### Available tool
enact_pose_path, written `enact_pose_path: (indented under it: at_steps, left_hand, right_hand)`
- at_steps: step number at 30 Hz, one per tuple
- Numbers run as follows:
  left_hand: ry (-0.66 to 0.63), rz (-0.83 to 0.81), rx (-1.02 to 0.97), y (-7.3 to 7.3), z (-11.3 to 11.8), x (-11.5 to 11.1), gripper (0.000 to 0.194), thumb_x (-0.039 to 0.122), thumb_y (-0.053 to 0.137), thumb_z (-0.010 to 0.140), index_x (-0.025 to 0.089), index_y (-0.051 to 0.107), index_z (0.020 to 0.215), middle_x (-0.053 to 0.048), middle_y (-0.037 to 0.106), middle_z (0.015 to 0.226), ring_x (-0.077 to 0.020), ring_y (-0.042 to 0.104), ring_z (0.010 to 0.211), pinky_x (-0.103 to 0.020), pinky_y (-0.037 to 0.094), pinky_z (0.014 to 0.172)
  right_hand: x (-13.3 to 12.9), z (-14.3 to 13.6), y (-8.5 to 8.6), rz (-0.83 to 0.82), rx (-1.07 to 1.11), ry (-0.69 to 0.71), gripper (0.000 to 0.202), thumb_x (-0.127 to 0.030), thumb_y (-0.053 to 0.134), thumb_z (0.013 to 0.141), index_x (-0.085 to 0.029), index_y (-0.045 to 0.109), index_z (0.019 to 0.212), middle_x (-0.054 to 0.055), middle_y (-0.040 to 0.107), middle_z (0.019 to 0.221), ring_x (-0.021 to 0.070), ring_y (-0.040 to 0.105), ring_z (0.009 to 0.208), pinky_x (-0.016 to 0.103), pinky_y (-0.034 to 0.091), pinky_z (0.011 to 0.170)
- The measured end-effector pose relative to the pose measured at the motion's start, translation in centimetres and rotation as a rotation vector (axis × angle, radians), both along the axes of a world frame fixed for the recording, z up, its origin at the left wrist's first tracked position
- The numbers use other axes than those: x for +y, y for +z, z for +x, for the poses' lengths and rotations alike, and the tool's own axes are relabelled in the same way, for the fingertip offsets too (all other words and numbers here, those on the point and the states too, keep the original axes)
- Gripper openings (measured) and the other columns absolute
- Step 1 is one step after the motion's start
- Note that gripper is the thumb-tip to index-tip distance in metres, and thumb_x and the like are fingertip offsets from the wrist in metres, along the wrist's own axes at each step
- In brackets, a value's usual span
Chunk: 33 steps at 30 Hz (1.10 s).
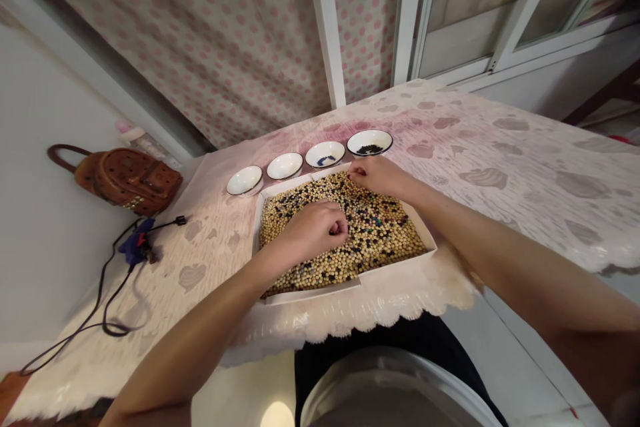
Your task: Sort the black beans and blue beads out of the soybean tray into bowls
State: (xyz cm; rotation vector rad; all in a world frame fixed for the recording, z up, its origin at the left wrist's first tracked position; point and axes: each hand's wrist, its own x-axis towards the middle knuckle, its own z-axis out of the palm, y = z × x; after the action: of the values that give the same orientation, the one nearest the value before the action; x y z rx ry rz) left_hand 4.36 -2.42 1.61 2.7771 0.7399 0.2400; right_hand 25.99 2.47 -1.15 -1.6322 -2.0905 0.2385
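A shallow white cardboard box [345,285] holds a thick layer of small round beads [300,273], mostly yellow, with many black ones and a few coloured ones mixed in. My left hand [320,227] is over the middle of the beads, its fingers curled inward; whatever they may hold is hidden. My right hand [377,177] is at the box's far right edge with its fingers pinched together, and I cannot make out what is in them. Just beyond it stands a white bowl [383,140] with black beads [369,149] at its bottom.
Left of that bowl, a second bowl [340,147] contains some dark blue beads [326,161]. Two more white bowls [285,163] continue the row. A brown backpack-shaped bag [140,180] and a blue object with black cables [135,243] lie at left on the patterned tablecloth [480,147].
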Motion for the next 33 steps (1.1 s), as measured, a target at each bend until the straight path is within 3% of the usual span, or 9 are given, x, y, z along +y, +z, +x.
enact_pose_path:
  at_steps: [12,20,27,33]
  left_hand:
    - [0.061,-0.002,-0.041,1.0,-1.5,-0.1,0.013,0.016,0.057,0.089,0.02,0.069,0.083,-0.003,0.064,0.082,-0.0173,0.058,0.083,-0.031,0.044,0.073]
    - [-0.02,-0.048,0.028,0.8,-0.7,-0.7,0.009,0.015,0.061,0.087,0.018,0.07,0.086,-0.004,0.066,0.089,-0.0188,0.06,0.087,-0.033,0.047,0.081]
    - [0.027,-0.073,0.071,0.8,-0.3,-0.8,0.014,0.01,0.058,0.084,0.017,0.07,0.087,-0.003,0.067,0.088,-0.0161,0.061,0.082,-0.029,0.047,0.077]
    - [0.044,0.022,0.097,0.4,-0.1,-1.2,0.017,0.008,0.052,0.083,0.017,0.067,0.082,-0.004,0.066,0.088,-0.0175,0.061,0.083,-0.031,0.045,0.076]
  right_hand:
    - [0.1,0.0,-0.1,-0.011,0.023,-0.008,0.015,-0.02,0.055,0.085,-0.017,0.069,0.081,0.006,0.069,0.076,0.0159,0.057,0.066,0.031,0.038,0.064]
    - [0.2,0.0,-0.1,-0.024,0.026,-0.003,0.015,-0.02,0.055,0.085,-0.016,0.07,0.083,0.006,0.069,0.077,0.0162,0.057,0.068,0.031,0.038,0.064]
    - [0.0,-0.1,0.0,-0.01,0.023,0.005,0.016,-0.019,0.055,0.085,-0.015,0.07,0.083,0.006,0.07,0.077,0.0157,0.058,0.067,0.03,0.038,0.063]
    - [-0.1,-0.1,0.1,-0.006,0.014,0.004,0.017,-0.018,0.055,0.085,-0.015,0.071,0.086,0.007,0.071,0.078,0.0168,0.059,0.069,0.03,0.039,0.064]
